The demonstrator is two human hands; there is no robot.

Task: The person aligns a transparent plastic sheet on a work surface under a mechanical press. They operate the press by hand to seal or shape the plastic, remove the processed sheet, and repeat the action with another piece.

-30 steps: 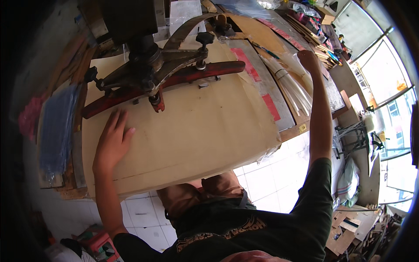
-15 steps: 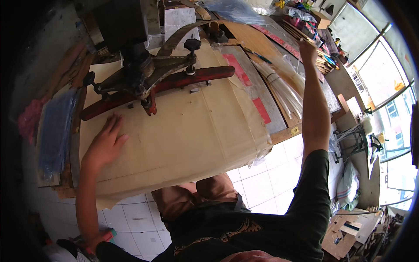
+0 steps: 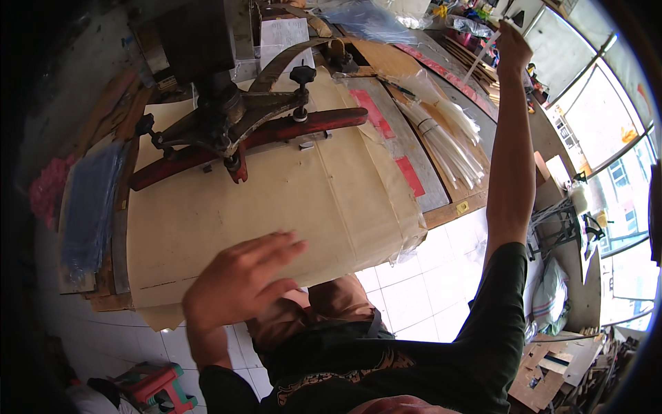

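Note:
My right hand point(image 3: 514, 47) is raised at the far right, its fingers closed around one end of a thin white plastic strip point(image 3: 480, 62) that slants down to the left. Below and left of it lies a bundle of similar translucent white strips point(image 3: 441, 148), tied near the middle. Over the near edge of the paper-covered table point(image 3: 234, 207) hovers my left hand point(image 3: 238, 279), fingers stretched out and holding nothing. Beyond that hand is a machine head point(image 3: 227, 117) with dark knobs and a long red bar point(image 3: 310, 124) above the paper.
Stacked bluish plastic sheets point(image 3: 89, 207) lie at the left edge. Red patches point(image 3: 409, 176) mark the metal strip right of the paper. A clear plastic pile point(image 3: 365, 21) and printed paper point(image 3: 283, 41) sit at the back. A red-green stool point(image 3: 155, 390) stands on the floor.
My left hand has lifted off the paper beside the red bar and moved right and nearer to me. My right hand has moved farther right and up, with the white strip now plainly visible.

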